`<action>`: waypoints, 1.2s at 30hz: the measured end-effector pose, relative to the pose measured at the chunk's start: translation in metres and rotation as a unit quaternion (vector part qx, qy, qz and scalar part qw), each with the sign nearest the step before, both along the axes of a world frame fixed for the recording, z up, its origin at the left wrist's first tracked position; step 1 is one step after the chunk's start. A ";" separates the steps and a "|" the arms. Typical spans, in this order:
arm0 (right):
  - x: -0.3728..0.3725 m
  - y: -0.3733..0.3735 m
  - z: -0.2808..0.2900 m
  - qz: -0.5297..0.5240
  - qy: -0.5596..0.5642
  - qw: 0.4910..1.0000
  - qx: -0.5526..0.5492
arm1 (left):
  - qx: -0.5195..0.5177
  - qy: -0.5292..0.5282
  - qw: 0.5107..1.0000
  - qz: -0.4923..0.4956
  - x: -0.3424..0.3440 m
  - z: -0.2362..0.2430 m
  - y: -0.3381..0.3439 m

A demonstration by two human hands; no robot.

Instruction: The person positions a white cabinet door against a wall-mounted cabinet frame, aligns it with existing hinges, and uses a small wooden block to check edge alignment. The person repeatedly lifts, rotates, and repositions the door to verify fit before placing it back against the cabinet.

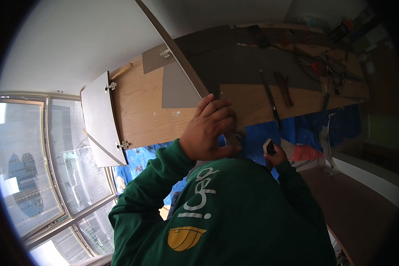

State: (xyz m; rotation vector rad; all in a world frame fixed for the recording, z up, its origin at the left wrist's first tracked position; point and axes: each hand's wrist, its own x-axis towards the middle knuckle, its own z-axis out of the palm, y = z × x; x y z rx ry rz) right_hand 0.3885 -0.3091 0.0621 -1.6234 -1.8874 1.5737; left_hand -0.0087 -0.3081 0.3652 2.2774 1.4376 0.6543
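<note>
A long, narrow-edged board (pixel 176 54) stands tilted over the workbench and runs from the top of the view down to my body. My left hand (pixel 212 128) is closed over its near end, fingers across the edge and thumb toward me. To the right, close to my body, my right hand (pixel 277 156) grips a small block (pixel 268 146) with a pale wooden face and a dark side. Its exact kind is too small and dark to tell. A metal hinge (pixel 165 53) shows just left of the board.
The wooden workbench (pixel 142 115) carries grey sheets (pixel 176 86), a long dark bar tool (pixel 270 99), brown strips (pixel 283 88) and red-handled tools (pixel 315 67). A white hinged panel (pixel 97 117) leans at its left end, by the windows (pixel 26 159). Blue sheeting (pixel 142 157) hangs below.
</note>
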 end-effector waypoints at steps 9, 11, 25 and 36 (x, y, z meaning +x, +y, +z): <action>0.002 0.001 -0.009 0.005 0.020 1.000 -0.003 | 0.016 0.021 0.999 0.022 0.004 -0.003 -0.003; -0.006 0.004 -0.008 0.012 0.000 1.000 0.023 | 0.022 0.029 0.999 0.024 0.004 -0.003 -0.005; -0.170 0.131 -0.014 0.200 -0.314 0.860 0.348 | 0.061 0.103 0.992 0.041 0.001 0.000 -0.016; -0.175 0.052 -0.038 0.341 -0.012 0.913 0.225 | 0.083 0.078 0.992 0.059 -0.003 -0.005 -0.025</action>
